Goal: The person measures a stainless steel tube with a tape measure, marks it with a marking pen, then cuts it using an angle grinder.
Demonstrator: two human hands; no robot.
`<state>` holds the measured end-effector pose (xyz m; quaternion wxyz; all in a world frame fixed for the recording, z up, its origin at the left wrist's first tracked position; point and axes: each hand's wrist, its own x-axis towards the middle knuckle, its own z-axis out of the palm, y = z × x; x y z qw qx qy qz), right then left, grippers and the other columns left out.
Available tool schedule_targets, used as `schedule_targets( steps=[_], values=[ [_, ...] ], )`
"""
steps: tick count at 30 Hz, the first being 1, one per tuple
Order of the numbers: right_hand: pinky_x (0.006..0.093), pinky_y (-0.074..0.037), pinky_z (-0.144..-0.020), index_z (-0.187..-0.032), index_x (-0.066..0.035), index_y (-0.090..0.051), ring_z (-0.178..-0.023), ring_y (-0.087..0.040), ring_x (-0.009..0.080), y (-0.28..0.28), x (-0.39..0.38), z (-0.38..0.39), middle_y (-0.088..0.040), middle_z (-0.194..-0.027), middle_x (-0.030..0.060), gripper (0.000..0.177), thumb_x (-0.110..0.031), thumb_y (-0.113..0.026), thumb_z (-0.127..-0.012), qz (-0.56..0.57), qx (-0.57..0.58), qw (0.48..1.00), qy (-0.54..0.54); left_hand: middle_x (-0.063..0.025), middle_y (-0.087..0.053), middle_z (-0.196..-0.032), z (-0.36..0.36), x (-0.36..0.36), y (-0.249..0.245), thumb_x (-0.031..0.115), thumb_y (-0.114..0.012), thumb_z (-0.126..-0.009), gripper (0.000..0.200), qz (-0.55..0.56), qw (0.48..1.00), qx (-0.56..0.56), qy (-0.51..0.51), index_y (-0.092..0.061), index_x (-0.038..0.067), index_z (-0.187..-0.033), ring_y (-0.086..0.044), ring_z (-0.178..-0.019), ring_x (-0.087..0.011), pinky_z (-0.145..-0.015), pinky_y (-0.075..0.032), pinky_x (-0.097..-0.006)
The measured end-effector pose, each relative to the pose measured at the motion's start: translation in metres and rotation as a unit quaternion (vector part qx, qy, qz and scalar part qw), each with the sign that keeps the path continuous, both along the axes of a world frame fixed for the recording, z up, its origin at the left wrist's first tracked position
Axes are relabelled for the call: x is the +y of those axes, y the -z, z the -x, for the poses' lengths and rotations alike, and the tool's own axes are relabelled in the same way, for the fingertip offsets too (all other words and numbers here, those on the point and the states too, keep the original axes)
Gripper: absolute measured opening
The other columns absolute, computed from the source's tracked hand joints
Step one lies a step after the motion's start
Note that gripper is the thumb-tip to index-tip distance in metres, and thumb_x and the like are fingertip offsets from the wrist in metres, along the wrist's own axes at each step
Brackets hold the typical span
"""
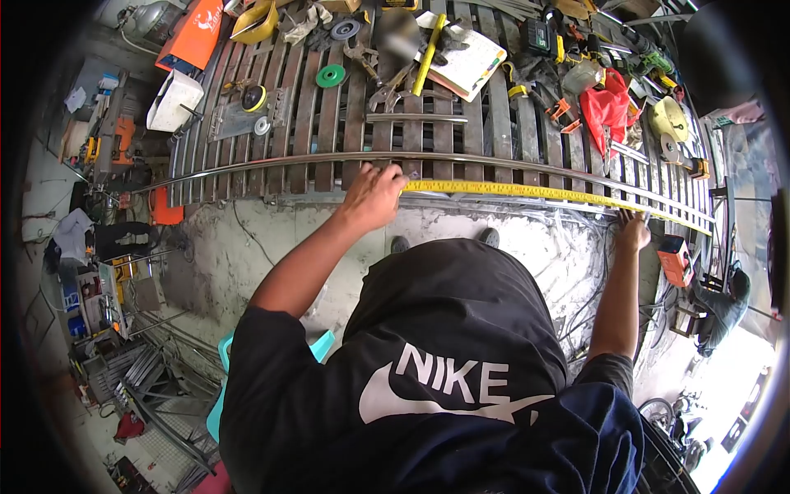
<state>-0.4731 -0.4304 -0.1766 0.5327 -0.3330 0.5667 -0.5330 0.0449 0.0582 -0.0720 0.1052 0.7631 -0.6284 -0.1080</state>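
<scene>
A yellow tape measure blade (510,189) runs along the near edge of the slatted metal table (304,132). My left hand (376,196) is closed round the blade's left end, close to a long metal tube (304,159) that lies across the slats. Farther right, my right hand (632,229) touches the blade from below at the table's edge; its fingers are partly hidden, and what they hold is too small to make out. The blade reaches past it to the right end of the table. A short metal bar (416,118) lies beyond the tube.
On the table's far side are an open notebook (469,62), a green disc (331,76), a red bag (605,107), clamps and several power tools. Metal profiles (156,403) are piled at the lower left. Another person (724,305) sits at the far right.
</scene>
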Motion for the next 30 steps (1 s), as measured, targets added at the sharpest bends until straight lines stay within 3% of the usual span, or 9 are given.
schedule_targets(
  steps=[2, 7, 12, 13, 15, 18, 20, 25, 30],
  values=[
    [0.0437, -0.071, -0.079, -0.140, 0.020, -0.053, -0.103, -0.080, 0.0377, -0.051, 0.019, -0.019, -0.073, -0.127, 0.0273, 0.054, -0.027, -0.062, -0.115, -0.028, 0.127, 0.990, 0.050, -0.0097, -0.070, -0.128, 0.003, 0.015, -0.006, 0.008, -0.079, -0.088, 0.042, -0.001, 1.000, 0.008, 0.003, -0.075, 0.006, -0.129, -0.072, -0.112, -0.0303, -0.105, -0.048, -0.0470],
    [0.0361, -0.069, -0.076, -0.134, 0.018, -0.060, -0.094, -0.080, 0.0268, -0.073, 0.005, -0.013, -0.077, -0.119, 0.0204, 0.053, -0.006, -0.087, -0.095, -0.015, 0.099, 0.994, 0.033, -0.0098, -0.070, -0.130, 0.009, 0.045, -0.017, 0.007, -0.079, -0.087, 0.044, 0.017, 1.000, 0.017, -0.003, -0.074, 0.005, -0.131, -0.071, -0.111, -0.0307, -0.103, -0.048, -0.0452],
    [0.0374, -0.069, -0.078, -0.142, 0.018, -0.050, -0.092, -0.079, 0.0280, -0.122, 0.041, -0.081, -0.077, -0.116, 0.0217, 0.064, 0.003, -0.086, -0.091, 0.071, 0.017, 0.997, -0.001, -0.0111, -0.069, -0.135, 0.009, 0.061, -0.019, 0.004, -0.079, -0.088, 0.048, 0.024, 0.998, 0.044, -0.038, -0.072, 0.005, -0.135, -0.070, -0.113, -0.0331, -0.105, -0.050, -0.0466],
    [0.0379, -0.069, -0.078, -0.144, 0.018, -0.048, -0.092, -0.079, 0.0283, -0.131, 0.048, -0.093, -0.076, -0.117, 0.0220, 0.066, 0.004, -0.086, -0.091, 0.074, 0.014, 0.997, -0.012, -0.0194, -0.069, -0.137, 0.010, 0.061, -0.026, 0.005, -0.080, -0.088, 0.072, 0.026, 0.998, 0.031, -0.043, -0.057, 0.003, -0.155, -0.072, -0.114, -0.0380, -0.108, -0.050, -0.0476],
    [0.0383, -0.069, -0.080, -0.145, 0.017, -0.047, -0.087, -0.078, 0.0259, -0.151, 0.076, -0.127, -0.076, -0.108, 0.0192, 0.067, 0.007, -0.085, -0.091, 0.112, 0.021, 0.993, -0.021, -0.0243, -0.070, -0.138, 0.015, 0.057, -0.041, 0.004, -0.080, -0.086, 0.087, 0.040, 0.994, 0.080, -0.065, -0.044, 0.003, -0.165, -0.072, -0.112, -0.0420, -0.105, -0.053, -0.0497],
    [0.0348, -0.065, -0.076, -0.117, 0.001, -0.047, -0.083, -0.073, 0.0170, -0.161, 0.140, -0.179, -0.074, -0.093, 0.0128, 0.044, 0.003, -0.084, -0.094, 0.168, 0.042, 0.979, -0.105, -0.0338, -0.071, -0.133, 0.023, 0.048, -0.048, 0.001, -0.081, -0.083, 0.109, 0.071, 0.987, 0.128, -0.073, -0.021, 0.001, -0.174, -0.073, -0.104, -0.0493, -0.095, -0.060, -0.0538],
    [0.0343, -0.063, -0.078, -0.110, -0.007, -0.044, -0.084, -0.073, 0.0161, -0.173, 0.204, -0.215, -0.075, -0.097, 0.0140, 0.043, 0.002, -0.082, -0.095, 0.186, 0.049, 0.947, -0.258, -0.0251, -0.076, -0.127, 0.031, 0.041, -0.045, 0.002, -0.082, -0.086, 0.112, 0.066, 0.975, 0.175, -0.120, -0.016, 0.007, -0.176, -0.072, -0.114, -0.0471, -0.101, -0.058, -0.0523],
    [0.0386, -0.064, -0.080, -0.112, -0.010, -0.044, -0.084, -0.078, 0.0245, -0.164, 0.291, -0.228, -0.079, -0.108, 0.0194, 0.030, -0.013, -0.074, -0.106, 0.038, -0.031, 0.921, -0.386, -0.0244, -0.076, -0.128, 0.035, 0.040, -0.058, 0.002, -0.084, -0.086, 0.120, 0.126, 0.955, 0.227, -0.144, -0.002, 0.002, -0.175, -0.072, -0.115, -0.0465, -0.103, -0.057, -0.0511],
    [0.0389, -0.065, -0.067, -0.110, -0.010, -0.051, -0.071, -0.077, 0.0274, -0.133, 0.266, -0.196, -0.078, -0.098, 0.0171, 0.019, -0.016, -0.069, -0.108, -0.067, -0.008, 0.962, -0.265, -0.0262, -0.075, -0.128, 0.023, 0.060, -0.057, -0.001, -0.086, -0.085, 0.125, 0.162, 0.933, 0.257, -0.195, 0.001, 0.001, -0.174, -0.072, -0.117, -0.0458, -0.103, -0.059, -0.0496]
  ],
)
